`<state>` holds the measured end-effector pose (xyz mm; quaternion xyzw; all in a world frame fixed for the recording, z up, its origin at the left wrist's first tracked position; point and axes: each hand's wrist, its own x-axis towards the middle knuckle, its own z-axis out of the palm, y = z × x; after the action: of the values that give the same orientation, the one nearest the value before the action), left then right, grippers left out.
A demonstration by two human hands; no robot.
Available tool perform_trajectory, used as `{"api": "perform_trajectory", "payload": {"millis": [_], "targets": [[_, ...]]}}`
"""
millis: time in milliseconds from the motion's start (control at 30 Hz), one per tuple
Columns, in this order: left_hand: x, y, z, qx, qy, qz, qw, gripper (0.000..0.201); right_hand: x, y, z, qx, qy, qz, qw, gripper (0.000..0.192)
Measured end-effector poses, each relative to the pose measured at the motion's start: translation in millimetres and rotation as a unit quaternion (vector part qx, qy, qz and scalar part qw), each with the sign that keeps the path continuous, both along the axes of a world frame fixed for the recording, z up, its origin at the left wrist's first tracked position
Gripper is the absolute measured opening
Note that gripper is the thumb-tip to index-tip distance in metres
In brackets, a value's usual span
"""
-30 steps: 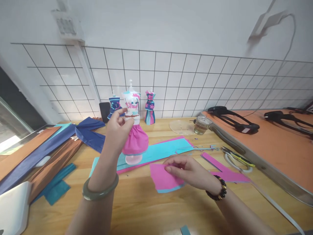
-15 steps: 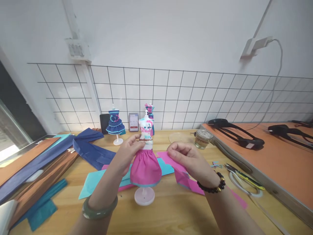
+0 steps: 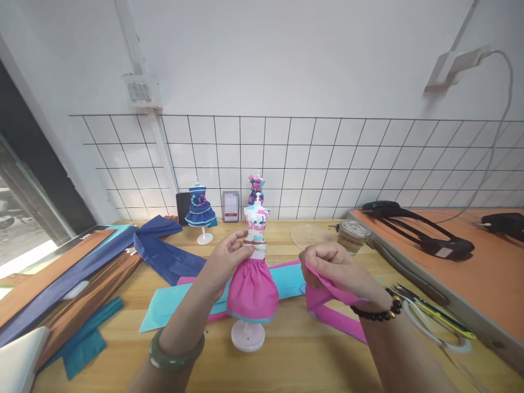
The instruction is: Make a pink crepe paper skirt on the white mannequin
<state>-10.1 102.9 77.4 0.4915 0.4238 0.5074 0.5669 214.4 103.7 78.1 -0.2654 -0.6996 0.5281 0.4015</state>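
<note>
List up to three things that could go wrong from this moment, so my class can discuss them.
1. The dress form could tip if the left grip slips at its waist, since its round base looks small.
2. The pink cloth might crease, being bunched in the right grip.
3. The glass cup stands beyond that hand; a careless reach could knock it.

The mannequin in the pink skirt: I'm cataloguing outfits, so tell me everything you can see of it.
The small mannequin has a knobbed white neck, a white, pink and turquoise bodice with a brown waist band, and a gathered pink skirt, apparently cloth, hemmed in blue, above a round pale base. It is nearly upright, partly hiding another mannequin behind. The left hand holds its waist; whether the base touches the table is unclear.
</note>
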Motion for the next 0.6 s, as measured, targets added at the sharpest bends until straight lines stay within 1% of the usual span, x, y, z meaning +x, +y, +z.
{"api": "perform_trajectory", "payload": {"millis": [67,133,233,300,367,467,600], "targets": [[0.0,-1.7,1.3,-0.001,-0.033,-0.015,0.999,0.044,-1.4,0.6,-0.4,-0.004,-0.005,0.012,1.0,0.047],[-0.4,-3.1,2.3,-0.006,-0.076,-0.028,0.997,0.046,-2.7,2.5,-2.8,-0.024,-0.004,0.023,0.999,0.047],[-1.8,-3.6,1.9,-0.019,-0.14,-0.065,0.988,0.046,-3.9,5.2,-6.3,-0.054,-0.021,0.003,0.998,0.042],[-2.4,-3.8,0.4,-0.028,-0.18,-0.123,0.976,0.046,-4.0,5.7,-6.8,-0.07,-0.024,-0.013,0.997,0.04],[-1.4,-4.8,-1.9,-0.04,-0.214,-0.192,0.957,0.046,-3.4,5.3,-6.2,-0.097,-0.004,-0.008,0.995,0.044],[3.9,-8.0,-6.6,-0.053,-0.24,-0.275,0.93,0.047,-0.2,5.5,-5.9,-0.128,0.035,0.029,0.991,0.052],[15.4,-11.9,-13.8,-0.068,-0.227,-0.35,0.906,0.052,8.4,11.3,-8.6,-0.142,0.105,0.091,0.98,0.059]]}}
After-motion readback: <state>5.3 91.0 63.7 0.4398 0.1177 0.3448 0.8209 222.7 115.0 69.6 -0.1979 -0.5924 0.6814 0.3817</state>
